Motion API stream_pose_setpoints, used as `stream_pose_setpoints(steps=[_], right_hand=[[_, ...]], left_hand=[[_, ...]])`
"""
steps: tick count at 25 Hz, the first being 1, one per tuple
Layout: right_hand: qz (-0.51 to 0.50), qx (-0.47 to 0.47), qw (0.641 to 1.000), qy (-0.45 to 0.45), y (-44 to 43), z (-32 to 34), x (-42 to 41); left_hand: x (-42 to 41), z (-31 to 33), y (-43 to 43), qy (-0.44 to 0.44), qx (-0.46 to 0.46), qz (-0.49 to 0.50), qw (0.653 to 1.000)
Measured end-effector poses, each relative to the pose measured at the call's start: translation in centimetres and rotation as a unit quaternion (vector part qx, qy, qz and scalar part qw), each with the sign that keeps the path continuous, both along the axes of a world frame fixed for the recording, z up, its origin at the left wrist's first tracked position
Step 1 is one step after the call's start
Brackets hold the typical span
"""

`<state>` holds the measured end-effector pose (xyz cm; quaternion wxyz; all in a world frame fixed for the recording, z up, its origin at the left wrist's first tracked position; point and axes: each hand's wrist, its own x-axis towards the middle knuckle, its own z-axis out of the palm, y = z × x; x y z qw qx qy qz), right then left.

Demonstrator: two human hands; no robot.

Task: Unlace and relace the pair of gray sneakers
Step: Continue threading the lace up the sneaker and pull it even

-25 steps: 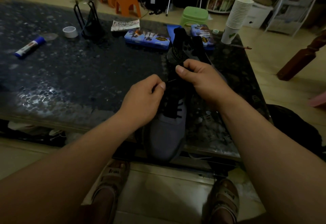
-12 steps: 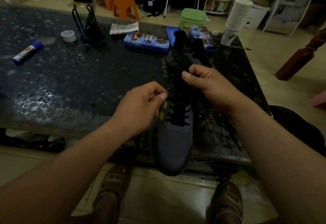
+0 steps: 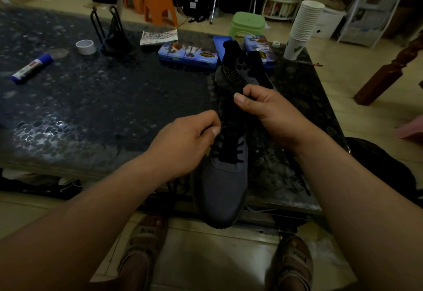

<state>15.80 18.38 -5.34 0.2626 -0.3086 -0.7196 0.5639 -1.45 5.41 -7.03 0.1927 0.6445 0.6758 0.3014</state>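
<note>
A gray sneaker (image 3: 225, 185) lies on the dark table with its toe over the front edge, pointing at me. Black laces (image 3: 233, 151) cross its lower eyelets. My left hand (image 3: 185, 144) pinches a black lace at the shoe's left side. My right hand (image 3: 265, 110) grips the black tongue and collar at the top of the shoe. Behind my right hand stands the second sneaker (image 3: 238, 71), dark, heel up; its lower part is hidden.
The dark pebble-patterned table (image 3: 96, 107) holds a glue stick (image 3: 31, 65), a tape roll (image 3: 85, 47), a black wire stand (image 3: 112, 32), blue tins (image 3: 188, 55) and a stack of paper cups (image 3: 302, 27). Orange stools (image 3: 148, 2) and a green stool (image 3: 248, 23) stand behind.
The sneaker slid toward me, its toe now further over the table edge. My left hand drew the lace leftward and down; my right hand kept its hold on the tongue.
</note>
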Motion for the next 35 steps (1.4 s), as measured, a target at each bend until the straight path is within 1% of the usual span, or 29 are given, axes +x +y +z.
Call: stream_pose_setpoints(steps=[2,4,9,13,14,17,19,23,25,27,29,33,35], right_hand=[[-0.002,0.003,1.0,-0.001,0.0,-0.1,0.0],[-0.003,0.0,1.0,0.001,0.0,-0.1,-0.1],[-0.005,0.005,1.0,-0.005,0.0,-0.1,-0.3],[-0.006,0.007,1.0,-0.011,0.2,-0.2,-0.3],[-0.006,0.008,1.0,-0.014,0.2,-0.2,-0.2],[-0.002,0.01,1.0,-0.016,0.1,-0.2,-0.2],[0.0,0.007,1.0,-0.015,0.1,-0.3,-0.2],[0.001,0.002,1.0,-0.011,0.2,-0.3,-0.2],[0.0,0.005,1.0,-0.013,0.3,-0.4,-0.2],[0.001,0.002,1.0,-0.014,0.4,-0.7,-0.4],[-0.001,0.0,1.0,-0.011,0.3,-0.6,-0.5],[-0.003,0.0,1.0,-0.007,0.2,-0.5,-0.2],[0.0,0.007,1.0,-0.01,0.2,-0.6,-0.2]], left_hand=[[-0.2,-0.1,0.2,-0.038,-0.007,-0.01,0.999],[-0.2,-0.3,0.3,-0.045,-0.014,-0.011,0.999],[0.2,-0.5,0.9,-0.043,-0.009,0.03,0.999],[0.5,-0.2,1.0,-0.015,0.004,0.015,1.0],[0.3,-0.2,1.1,-0.023,-0.002,0.007,1.0],[-0.4,-0.3,1.4,-0.118,-0.045,-0.017,0.992],[-0.4,-0.4,1.4,-0.156,-0.062,-0.03,0.985],[-0.6,0.0,1.7,-0.16,-0.069,-0.043,0.984],[-0.7,0.1,1.7,-0.143,-0.075,-0.042,0.986],[-0.3,0.0,1.6,-0.108,-0.08,-0.025,0.991],[0.3,-0.1,1.7,-0.092,-0.078,0.009,0.993],[0.9,-0.1,1.7,-0.14,-0.071,0.064,0.985],[1.1,-0.3,1.5,-0.17,-0.054,0.087,0.98]])
